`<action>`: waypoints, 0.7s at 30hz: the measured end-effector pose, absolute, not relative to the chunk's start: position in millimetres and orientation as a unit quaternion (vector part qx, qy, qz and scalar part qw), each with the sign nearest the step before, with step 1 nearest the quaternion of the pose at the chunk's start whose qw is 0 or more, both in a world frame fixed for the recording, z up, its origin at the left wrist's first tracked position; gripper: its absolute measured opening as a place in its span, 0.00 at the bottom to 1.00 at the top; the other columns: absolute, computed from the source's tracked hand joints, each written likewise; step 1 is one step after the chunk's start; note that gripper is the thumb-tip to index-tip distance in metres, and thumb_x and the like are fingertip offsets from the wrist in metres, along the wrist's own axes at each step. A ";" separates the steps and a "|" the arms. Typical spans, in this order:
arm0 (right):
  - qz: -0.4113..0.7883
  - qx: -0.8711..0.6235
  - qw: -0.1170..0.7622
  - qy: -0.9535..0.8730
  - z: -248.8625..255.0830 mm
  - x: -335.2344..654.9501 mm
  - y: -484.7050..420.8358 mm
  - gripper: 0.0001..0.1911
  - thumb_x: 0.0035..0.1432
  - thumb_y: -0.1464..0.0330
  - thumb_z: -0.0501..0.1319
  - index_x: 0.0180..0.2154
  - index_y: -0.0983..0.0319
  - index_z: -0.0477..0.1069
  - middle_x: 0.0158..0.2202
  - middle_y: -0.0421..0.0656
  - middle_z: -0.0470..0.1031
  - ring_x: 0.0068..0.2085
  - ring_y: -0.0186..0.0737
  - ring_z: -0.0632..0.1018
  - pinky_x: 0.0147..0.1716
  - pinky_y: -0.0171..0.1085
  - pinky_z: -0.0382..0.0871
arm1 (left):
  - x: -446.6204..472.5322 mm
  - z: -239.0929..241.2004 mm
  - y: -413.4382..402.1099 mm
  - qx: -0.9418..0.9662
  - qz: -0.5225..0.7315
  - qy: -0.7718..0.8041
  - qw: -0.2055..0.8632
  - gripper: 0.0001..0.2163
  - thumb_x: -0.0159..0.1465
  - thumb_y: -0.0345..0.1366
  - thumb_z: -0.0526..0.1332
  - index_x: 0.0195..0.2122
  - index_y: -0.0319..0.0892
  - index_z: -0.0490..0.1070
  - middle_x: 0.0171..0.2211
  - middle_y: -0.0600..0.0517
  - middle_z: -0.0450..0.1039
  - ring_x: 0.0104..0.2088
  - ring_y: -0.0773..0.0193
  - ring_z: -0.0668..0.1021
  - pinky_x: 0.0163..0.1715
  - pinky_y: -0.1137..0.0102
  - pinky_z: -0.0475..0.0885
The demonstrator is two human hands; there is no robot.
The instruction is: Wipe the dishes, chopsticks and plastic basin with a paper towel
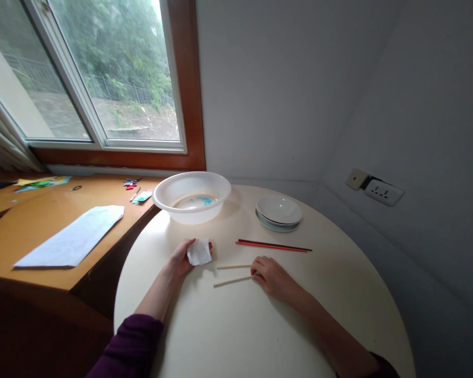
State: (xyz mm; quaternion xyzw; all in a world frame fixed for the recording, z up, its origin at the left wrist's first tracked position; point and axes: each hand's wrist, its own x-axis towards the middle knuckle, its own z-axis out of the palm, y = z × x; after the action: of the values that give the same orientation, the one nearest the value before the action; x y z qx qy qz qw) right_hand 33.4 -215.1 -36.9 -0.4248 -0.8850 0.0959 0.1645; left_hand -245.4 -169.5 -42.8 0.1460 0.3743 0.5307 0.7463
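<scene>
A folded white tissue or cloth [199,252] lies in my left hand [181,256], with the fingers curled behind it and the thumb along its edge. To the right, my right hand [271,274] rests low over the table with its fingers closed. Two pale wooden chopsticks [233,282] stick out leftward from under its fingers, slightly apart at their free ends. The thumb and fingertips pinch the nearer one; whether the farther one is gripped too is hidden. Just beyond lies a pair of chopsticks, one red and one dark [274,245], side by side.
A white translucent basin [192,212] with some blue at its bottom stands on the round table [220,341]. Stacked plates [279,211] sit at the back right. On the wooden desk [98,189] to the left are white papers [73,236] and small items. A wall borders the right side.
</scene>
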 end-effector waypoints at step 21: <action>0.078 -0.412 0.170 -0.892 -40.4 23.6 -225.5 0.06 0.60 0.76 0.50 0.32 0.63 0.64 0.33 0.45 0.70 0.34 0.40 0.69 0.37 0.38 0.62 | -243.8 -43.3 -171.4 0.148 0.574 0.369 0.715 0.20 0.64 0.29 0.47 0.56 0.29 0.59 0.39 0.34 0.76 0.37 0.51 0.79 0.42 0.54 0.73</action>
State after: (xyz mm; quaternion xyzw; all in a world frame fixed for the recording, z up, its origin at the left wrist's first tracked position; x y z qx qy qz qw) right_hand 23.6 -225.5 -40.4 -0.4125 -0.8916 0.0782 0.1697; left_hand -243.8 -171.4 -43.3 0.1484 0.3694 0.5742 0.7154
